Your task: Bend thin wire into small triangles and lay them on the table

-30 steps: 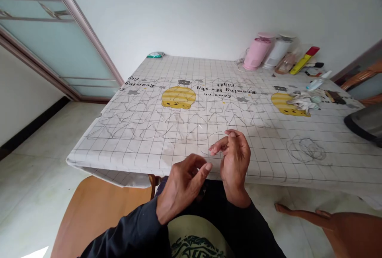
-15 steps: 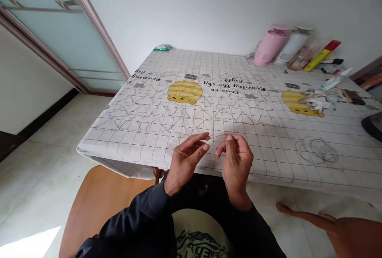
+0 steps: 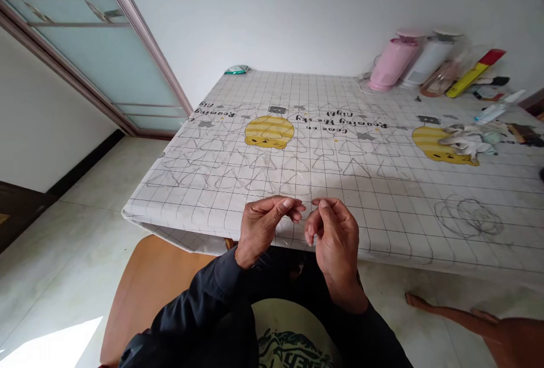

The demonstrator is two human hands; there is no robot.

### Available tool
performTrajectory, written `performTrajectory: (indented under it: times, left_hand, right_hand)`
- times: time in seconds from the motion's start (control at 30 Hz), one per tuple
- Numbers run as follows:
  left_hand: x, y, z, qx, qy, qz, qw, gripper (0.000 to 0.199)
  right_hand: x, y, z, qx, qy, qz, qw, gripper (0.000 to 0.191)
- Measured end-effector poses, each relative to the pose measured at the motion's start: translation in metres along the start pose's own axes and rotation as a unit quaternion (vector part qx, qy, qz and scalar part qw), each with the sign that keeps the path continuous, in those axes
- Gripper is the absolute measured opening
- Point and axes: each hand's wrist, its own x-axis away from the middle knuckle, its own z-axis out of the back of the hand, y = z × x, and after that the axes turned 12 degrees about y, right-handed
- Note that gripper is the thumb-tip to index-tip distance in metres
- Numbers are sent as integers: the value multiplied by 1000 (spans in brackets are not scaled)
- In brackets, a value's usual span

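Note:
Over the front edge of the table, my left hand (image 3: pixel 263 223) pinches a thin wire between thumb and forefinger. My right hand (image 3: pixel 338 232) is a little to the right, its thumb and forefinger also pressed together on the fine wire, its other fingers curled. The wire is very thin and its full shape cannot be made out. Just beyond the hands, several wire triangles (image 3: pixel 352 168) lie in rows on the checked tablecloth (image 3: pixel 391 203). A loose coil of wire (image 3: pixel 468 216) rests to the right.
At the back right stand a pink cylinder (image 3: pixel 393 64), a white cylinder (image 3: pixel 427 62) and a yellow-and-red box (image 3: pixel 474 74). A crumpled cloth (image 3: pixel 470 141) lies nearer. A green packet (image 3: pixel 237 69) is at the back left corner. Wooden chairs (image 3: pixel 148 294) stand below the table.
My left hand's thumb and forefinger have come together in a pinch. Both hands now have their fingertips nearer each other. The view has shifted slightly left.

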Motion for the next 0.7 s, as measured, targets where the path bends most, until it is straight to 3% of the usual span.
performTrajectory:
  times: [0.1, 0.23, 0.3, 0.47, 0.57, 0.7]
  left_hand:
    - [1, 6, -3, -12, 1, -30, 999, 32]
    - [17, 8, -6, -57, 47, -83, 994, 50]
    - [27, 3, -9, -56, 46, -35, 997, 50]
    - [34, -6, -21, 70, -50, 128, 988, 41]
    - [26, -2, -19, 78, -40, 127, 988, 46]
    - [12, 6, -6, 51, -57, 134, 988, 51]
  right_hand:
    - [-2, -3, -3, -21, 21, 3, 1000, 26]
    - [-9, -9, -4, -37, 57, 23, 997, 29]
    - [-11, -9, -4, -36, 72, 51, 995, 30]
    - [-8, -5, -4, -20, 95, 74, 993, 27]
    - [-7, -5, 6, 33, 85, 89, 992, 26]
    - [-13, -10, 28, 148, 20, 141, 979, 23]
